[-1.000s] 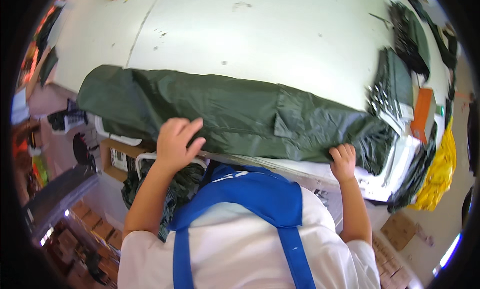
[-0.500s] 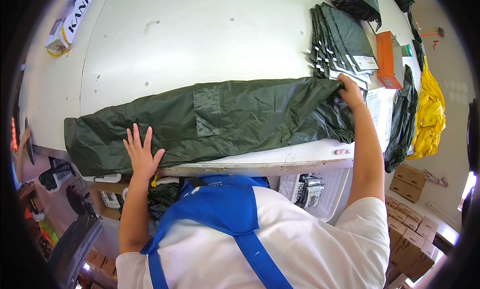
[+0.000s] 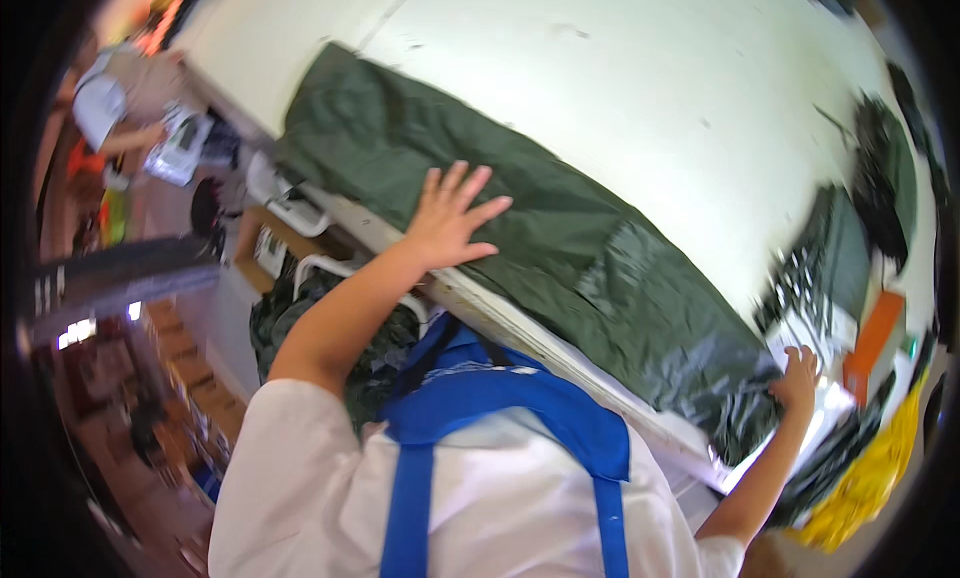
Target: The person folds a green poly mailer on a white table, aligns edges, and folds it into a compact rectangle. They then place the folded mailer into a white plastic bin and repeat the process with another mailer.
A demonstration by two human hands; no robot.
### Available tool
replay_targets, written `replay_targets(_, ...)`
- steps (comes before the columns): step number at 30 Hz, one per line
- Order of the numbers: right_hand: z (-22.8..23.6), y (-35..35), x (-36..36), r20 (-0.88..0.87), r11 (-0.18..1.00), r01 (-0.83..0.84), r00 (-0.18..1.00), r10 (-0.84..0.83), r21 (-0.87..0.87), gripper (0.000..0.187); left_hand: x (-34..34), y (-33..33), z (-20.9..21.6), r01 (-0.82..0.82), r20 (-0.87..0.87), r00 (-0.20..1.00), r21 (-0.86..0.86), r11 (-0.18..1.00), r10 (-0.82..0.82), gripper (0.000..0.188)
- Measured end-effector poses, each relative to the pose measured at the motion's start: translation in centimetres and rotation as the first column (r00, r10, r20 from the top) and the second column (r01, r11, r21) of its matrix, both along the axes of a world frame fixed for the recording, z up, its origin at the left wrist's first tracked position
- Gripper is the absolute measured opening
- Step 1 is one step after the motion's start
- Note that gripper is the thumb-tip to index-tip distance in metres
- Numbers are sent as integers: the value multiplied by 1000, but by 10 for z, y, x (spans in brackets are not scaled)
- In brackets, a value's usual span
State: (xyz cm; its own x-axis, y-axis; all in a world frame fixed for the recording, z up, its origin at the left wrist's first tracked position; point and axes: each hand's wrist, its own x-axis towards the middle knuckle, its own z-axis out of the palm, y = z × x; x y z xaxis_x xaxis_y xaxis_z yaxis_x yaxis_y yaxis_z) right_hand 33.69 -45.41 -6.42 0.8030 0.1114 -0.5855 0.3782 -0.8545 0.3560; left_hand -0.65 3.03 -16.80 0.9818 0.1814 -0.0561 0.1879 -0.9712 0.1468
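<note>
Dark green, shiny fabric (image 3: 560,248) lies in a long strip along the front edge of the worktop (image 3: 600,68), its crumpled end toward the front-right corner. The left hand (image 3: 445,223) rests on it with fingers spread apart, gripping nothing, while the right hand (image 3: 797,378) is at the crumpled end, though blur there leaves it impossible to tell whether the fingers pinch the fabric. For a flat lay, the left hand would best press evenly as an anchor while the right eases creases outward, without dragging the fabric over the front edge.
</note>
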Motion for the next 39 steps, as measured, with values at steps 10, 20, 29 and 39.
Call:
replay_targets(10, -86, 286, -225, 139, 526, -470, 824, 549, 709, 91, -33, 34, 6, -228, 344, 878, -311, 923, 333, 59)
replay_targets(20, -87, 291, -256, 95, 509, -510, 765, 637, 693, 83, -162, 287, -8, -715, -89, 22, -698, -46, 996, 62)
replay_targets(29, -93, 290, -251, 82, 498, -466, 785, 614, 731, 74, -148, 364, 73, -19, -81, 699, -995, -95, 710, 38)
replay_targets(39, -95, 293, -258, 164, 451, -610, 693, 702, 652, 61, -193, 358, 5, 5, -525, 315, -832, -555, 790, 35)
